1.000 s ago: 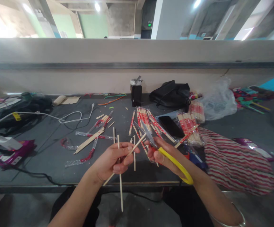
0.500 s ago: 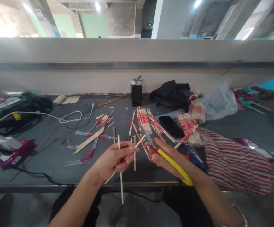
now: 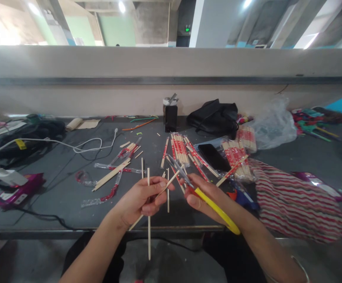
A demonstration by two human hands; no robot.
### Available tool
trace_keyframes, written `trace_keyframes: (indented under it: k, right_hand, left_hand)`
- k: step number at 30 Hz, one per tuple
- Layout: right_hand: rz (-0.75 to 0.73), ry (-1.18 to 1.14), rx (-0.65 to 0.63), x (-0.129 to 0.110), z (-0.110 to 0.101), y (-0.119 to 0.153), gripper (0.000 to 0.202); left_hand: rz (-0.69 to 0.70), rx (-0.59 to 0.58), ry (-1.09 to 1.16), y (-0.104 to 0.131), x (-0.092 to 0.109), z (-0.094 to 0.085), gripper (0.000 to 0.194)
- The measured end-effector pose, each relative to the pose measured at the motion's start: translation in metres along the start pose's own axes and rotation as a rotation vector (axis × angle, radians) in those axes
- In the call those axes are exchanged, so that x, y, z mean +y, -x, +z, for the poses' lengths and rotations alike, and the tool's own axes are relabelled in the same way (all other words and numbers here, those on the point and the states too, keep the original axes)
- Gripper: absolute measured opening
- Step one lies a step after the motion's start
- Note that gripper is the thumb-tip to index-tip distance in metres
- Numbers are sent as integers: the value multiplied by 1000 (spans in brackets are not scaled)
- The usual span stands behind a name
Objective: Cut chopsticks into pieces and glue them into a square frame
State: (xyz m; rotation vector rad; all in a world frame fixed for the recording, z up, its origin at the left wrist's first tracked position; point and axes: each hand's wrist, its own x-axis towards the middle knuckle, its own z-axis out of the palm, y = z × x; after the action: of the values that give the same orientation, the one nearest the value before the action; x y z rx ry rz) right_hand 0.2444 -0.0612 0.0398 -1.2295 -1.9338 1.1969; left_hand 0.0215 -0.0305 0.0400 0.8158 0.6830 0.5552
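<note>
My left hand (image 3: 147,198) is closed round crossed wooden sticks (image 3: 149,236) at the table's front edge. One slanting stick (image 3: 173,179) points up and right from its fingertips. Beside it, my right hand (image 3: 203,192) grips yellow-handled scissors (image 3: 218,210). The scissor blades (image 3: 180,169) point up and left, at the tip of the slanting stick; whether they touch it is hard to tell. Beyond the hands lie red-and-white wrapped chopsticks (image 3: 180,149). Bare sticks (image 3: 111,175) and torn clear wrappers (image 3: 111,192) lie to the left.
A black phone (image 3: 213,157) lies right of the chopsticks, near bundled packs (image 3: 237,159). Striped cloth (image 3: 297,204) covers the right front. A black bag (image 3: 215,118) and another upright phone (image 3: 171,118) stand behind. A white cable (image 3: 91,145) and purple packet (image 3: 17,192) are left.
The scissors have turned slightly, and their blades now look more parted around the tip of the slanting stick. The long stick in my left hand has become more upright.
</note>
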Motion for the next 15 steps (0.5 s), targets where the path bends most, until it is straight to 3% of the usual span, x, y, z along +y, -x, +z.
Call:
trace_keyframes:
  k: [15]
  right_hand:
    - [-12, -17, -26, -2, -1, 1, 56]
  left_hand:
    - [-26, -41, 20, 0, 1, -2, 16]
